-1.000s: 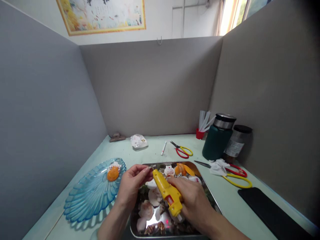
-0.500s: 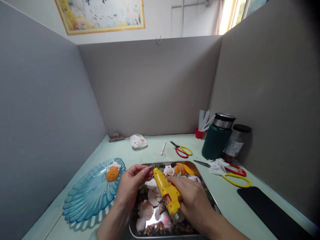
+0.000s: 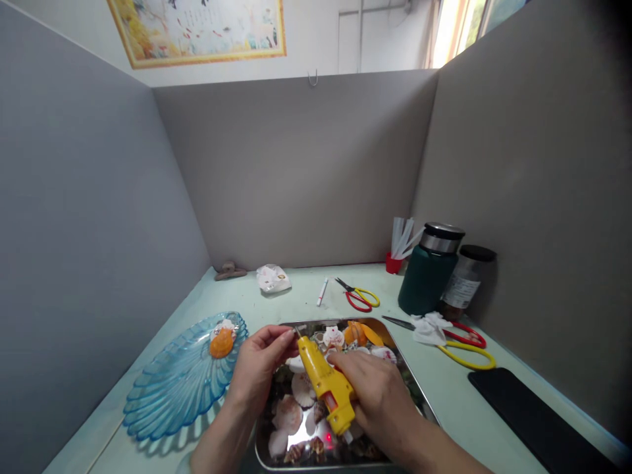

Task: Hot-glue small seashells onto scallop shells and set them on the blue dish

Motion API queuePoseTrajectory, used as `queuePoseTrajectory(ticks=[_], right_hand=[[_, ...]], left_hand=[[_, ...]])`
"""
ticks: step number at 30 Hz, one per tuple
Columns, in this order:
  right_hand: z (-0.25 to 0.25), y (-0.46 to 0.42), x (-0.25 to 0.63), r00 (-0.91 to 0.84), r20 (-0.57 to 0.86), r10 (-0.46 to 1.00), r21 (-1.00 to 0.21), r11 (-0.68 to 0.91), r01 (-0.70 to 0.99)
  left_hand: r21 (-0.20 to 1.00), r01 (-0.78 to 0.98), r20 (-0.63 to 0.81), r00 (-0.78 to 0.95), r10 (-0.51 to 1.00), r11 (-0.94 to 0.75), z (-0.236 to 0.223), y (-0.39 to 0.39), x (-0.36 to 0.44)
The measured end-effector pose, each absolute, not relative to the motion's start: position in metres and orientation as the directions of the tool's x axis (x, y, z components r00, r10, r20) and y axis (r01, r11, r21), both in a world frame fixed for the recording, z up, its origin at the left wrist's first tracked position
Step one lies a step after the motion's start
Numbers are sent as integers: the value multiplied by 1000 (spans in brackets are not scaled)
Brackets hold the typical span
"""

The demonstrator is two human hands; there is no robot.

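My right hand (image 3: 378, 392) is wrapped round a yellow hot glue gun (image 3: 323, 382), its nozzle pointing up and left. My left hand (image 3: 259, 362) is closed in a pinch at the nozzle tip; the small thing between its fingertips is mostly hidden. Both hands are above a metal tray (image 3: 419, 388) of seashells. Among these are a pale scallop shell (image 3: 288, 415), orange shells (image 3: 363, 333) and small brown spiral shells (image 3: 316, 446). To the left lies a blue shell-shaped glass dish (image 3: 172, 388) bearing an orange shell (image 3: 222, 343) and some white pieces.
Behind the tray are small scissors (image 3: 363, 298), a white stick (image 3: 322, 292) and a white packet (image 3: 273, 279). On the right stand a green flask (image 3: 428, 273), a jar (image 3: 467, 280) and a red cup (image 3: 394, 264) of glue sticks, with larger scissors (image 3: 467, 355) and a black phone (image 3: 533, 415) nearer.
The glue gun in my right hand has shifted slightly left, bringing its nozzle to my left fingertips. My left hand has barely moved.
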State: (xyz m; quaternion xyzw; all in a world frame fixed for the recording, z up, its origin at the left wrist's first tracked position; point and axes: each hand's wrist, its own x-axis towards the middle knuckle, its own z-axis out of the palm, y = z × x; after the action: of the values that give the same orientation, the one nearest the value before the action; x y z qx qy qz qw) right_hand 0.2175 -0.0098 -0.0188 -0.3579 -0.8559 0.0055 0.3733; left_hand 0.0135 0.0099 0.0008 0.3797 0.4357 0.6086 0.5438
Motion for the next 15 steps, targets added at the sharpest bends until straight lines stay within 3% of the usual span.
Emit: queuePoseTrajectory(ticks=[15], right_hand=[[-17, -11, 217, -408, 672, 618, -259, 712, 653]], left_hand=[[916, -401, -42, -128, 991, -13, 5, 10, 12]])
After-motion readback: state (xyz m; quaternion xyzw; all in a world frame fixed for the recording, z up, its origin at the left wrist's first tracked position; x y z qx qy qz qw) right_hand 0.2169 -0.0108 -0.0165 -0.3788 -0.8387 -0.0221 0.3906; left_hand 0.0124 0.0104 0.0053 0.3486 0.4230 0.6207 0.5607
